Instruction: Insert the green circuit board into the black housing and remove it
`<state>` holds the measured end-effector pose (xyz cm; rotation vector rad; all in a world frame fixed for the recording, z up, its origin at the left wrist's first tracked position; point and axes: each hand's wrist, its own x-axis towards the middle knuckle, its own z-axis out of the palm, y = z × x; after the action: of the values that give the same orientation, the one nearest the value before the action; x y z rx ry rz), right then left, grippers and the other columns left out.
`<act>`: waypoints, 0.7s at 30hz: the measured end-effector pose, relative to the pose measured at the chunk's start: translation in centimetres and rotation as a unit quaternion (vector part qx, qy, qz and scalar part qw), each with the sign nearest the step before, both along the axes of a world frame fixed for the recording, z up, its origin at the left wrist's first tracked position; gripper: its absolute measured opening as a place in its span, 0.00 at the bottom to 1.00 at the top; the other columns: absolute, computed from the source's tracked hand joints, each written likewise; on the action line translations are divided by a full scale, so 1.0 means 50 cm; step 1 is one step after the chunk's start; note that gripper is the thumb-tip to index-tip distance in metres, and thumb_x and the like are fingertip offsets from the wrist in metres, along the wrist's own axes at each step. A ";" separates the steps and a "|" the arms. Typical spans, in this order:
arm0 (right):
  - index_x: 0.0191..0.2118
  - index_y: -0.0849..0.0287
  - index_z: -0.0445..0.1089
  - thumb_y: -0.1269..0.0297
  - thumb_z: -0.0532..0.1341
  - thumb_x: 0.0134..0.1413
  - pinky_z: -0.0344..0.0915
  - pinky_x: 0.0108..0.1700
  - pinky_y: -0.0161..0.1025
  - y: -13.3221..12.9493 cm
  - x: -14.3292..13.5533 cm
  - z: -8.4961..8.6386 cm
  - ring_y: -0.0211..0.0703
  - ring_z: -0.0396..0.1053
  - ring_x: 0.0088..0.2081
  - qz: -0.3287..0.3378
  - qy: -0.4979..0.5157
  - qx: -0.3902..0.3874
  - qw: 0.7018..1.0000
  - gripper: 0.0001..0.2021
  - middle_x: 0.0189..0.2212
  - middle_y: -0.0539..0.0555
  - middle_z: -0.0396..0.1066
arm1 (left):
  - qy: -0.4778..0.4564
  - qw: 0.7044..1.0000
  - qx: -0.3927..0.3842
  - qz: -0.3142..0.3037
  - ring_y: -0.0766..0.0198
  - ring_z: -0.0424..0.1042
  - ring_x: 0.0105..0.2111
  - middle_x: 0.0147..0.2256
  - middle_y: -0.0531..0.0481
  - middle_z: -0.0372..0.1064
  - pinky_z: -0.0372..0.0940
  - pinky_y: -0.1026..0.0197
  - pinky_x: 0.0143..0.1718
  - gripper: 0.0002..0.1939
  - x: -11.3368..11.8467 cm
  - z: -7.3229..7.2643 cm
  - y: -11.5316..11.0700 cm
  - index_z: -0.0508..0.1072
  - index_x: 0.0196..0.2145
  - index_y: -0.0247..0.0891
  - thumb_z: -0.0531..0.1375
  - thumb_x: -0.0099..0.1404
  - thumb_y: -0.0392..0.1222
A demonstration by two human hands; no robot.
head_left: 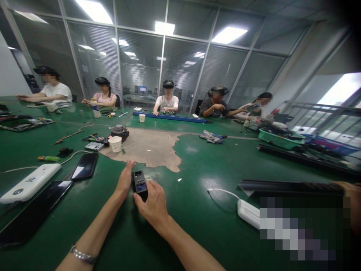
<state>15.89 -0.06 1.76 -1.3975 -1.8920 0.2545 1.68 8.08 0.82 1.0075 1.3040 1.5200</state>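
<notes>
In front of me is a small black box-shaped device (138, 180) with a little blue screen and a row of buttons. My right hand (153, 203) grips its near end, thumb on the left side and fingers on the right. Along the device's left side my left hand (125, 178) stands on edge with its fingers stretched out; whether it touches the casing I cannot tell. A metal bracelet (83, 256) circles the left wrist. Beyond the hands, a bare tan patch (149, 146) shows in the green tabletop (197, 222).
Left lie a black phone (85, 165), a dark flat panel (34, 212) and a white power strip (32, 182). A paper cup (115, 144) stands near electronic parts (96, 146). Gloves (212, 137), a long black bar (290, 187) and a green basket (279, 139) are right. Several people sit across.
</notes>
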 end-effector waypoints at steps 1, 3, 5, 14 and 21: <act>0.48 0.62 0.71 0.57 0.66 0.50 0.61 0.58 0.55 0.000 -0.002 0.004 0.59 0.70 0.51 -0.002 0.004 0.003 1.000 0.20 0.47 0.65 0.74 | -0.002 1.000 0.001 0.001 0.49 0.60 0.63 0.58 0.35 0.66 0.47 0.46 0.65 0.37 0.000 0.001 0.000 0.71 0.55 0.34 0.46 0.70 0.68; 0.46 0.61 0.72 0.58 0.65 0.51 0.63 0.56 0.53 -0.001 -0.005 0.017 0.57 0.71 0.49 -0.002 0.018 0.010 1.000 0.17 0.45 0.63 0.74 | -0.005 1.000 0.005 0.001 0.49 0.60 0.63 0.58 0.35 0.66 0.47 0.47 0.65 0.37 -0.001 0.005 -0.001 0.71 0.56 0.34 0.45 0.70 0.68; 0.44 0.60 0.72 0.59 0.64 0.53 0.65 0.54 0.50 -0.001 -0.005 0.035 0.55 0.72 0.46 0.001 0.038 0.017 0.999 0.14 0.42 0.61 0.75 | -0.009 1.000 0.010 0.001 0.50 0.61 0.62 0.59 0.35 0.66 0.49 0.48 0.65 0.37 -0.003 0.009 -0.001 0.70 0.57 0.34 0.45 0.70 0.68; 0.46 0.56 0.71 0.58 0.60 0.60 0.65 0.46 0.39 0.029 0.076 0.093 0.47 0.72 0.42 0.029 0.101 0.040 0.994 0.12 0.39 0.54 0.75 | 0.006 1.000 0.014 0.017 0.50 0.59 0.63 0.60 0.37 0.64 0.46 0.46 0.66 0.39 -0.009 0.016 -0.002 0.67 0.59 0.34 0.43 0.69 0.70; 0.45 0.59 0.71 0.57 0.59 0.60 0.65 0.50 0.43 0.034 0.148 0.029 0.50 0.71 0.45 -0.012 0.021 0.035 0.999 0.13 0.41 0.58 0.74 | 0.031 0.999 0.009 0.019 0.50 0.58 0.64 0.58 0.38 0.67 0.44 0.47 0.66 0.39 -0.003 0.015 -0.008 0.70 0.57 0.35 0.43 0.69 0.70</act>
<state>23.26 1.62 3.19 -1.3571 -1.8317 0.2024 1.55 7.66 1.57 1.0552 1.3622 1.5411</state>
